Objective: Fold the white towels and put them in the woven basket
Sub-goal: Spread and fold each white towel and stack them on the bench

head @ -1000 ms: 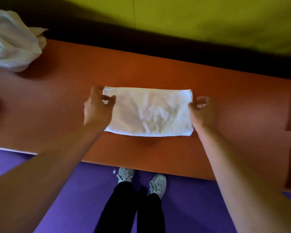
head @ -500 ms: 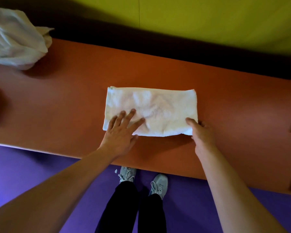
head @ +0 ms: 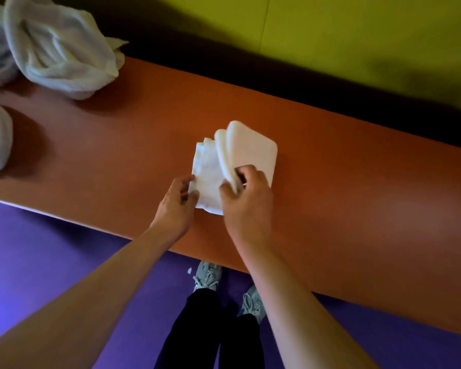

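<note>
Item: white towel (head: 246, 153), near the surface's (head: 357, 182) front edge, half a second ago one long flat strip, now doubled over leftward. My right grip (head: 246, 194) pinches the lifted flap; my left grip (head: 177, 199) pinches the lower layer's left edge. Fold nearly closed; woven basket not in view, unfolded towels (head: 61, 46) at the far left corner.

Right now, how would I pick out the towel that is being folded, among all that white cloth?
Find the long orange table. Near its front edge, both hands meet on one small white towel. Unlike the crumpled heap at the far left end, it is a flat, neat rectangle, half doubled over.
</note>
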